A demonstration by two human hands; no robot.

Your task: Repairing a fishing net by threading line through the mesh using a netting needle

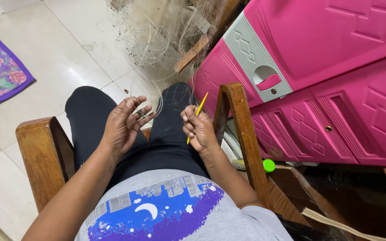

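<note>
Right hand (198, 128) closed round thin yellow plastic netting needle (199, 114), over lap. Left hand (123, 125) half-curled, fingers pinching fine pale fishing-net threads (157, 100); net heap (157, 31) on floor beyond knees, beside pink plastic cabinet (336, 80).

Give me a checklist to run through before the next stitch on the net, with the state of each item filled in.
1. Right hand grips the yellow netting needle: ok, held in its fingers, tip pointing up.
2. Left hand pinches the thin line: ok, held at the fingertips.
3. Line taut between the hands: cannot tell, too fine.
4. Fishing net within reach: ok, heaped on the floor past the knees.
5. Needle loaded with twine: cannot tell.
6. Line free of the wooden armrest: cannot tell.
</note>
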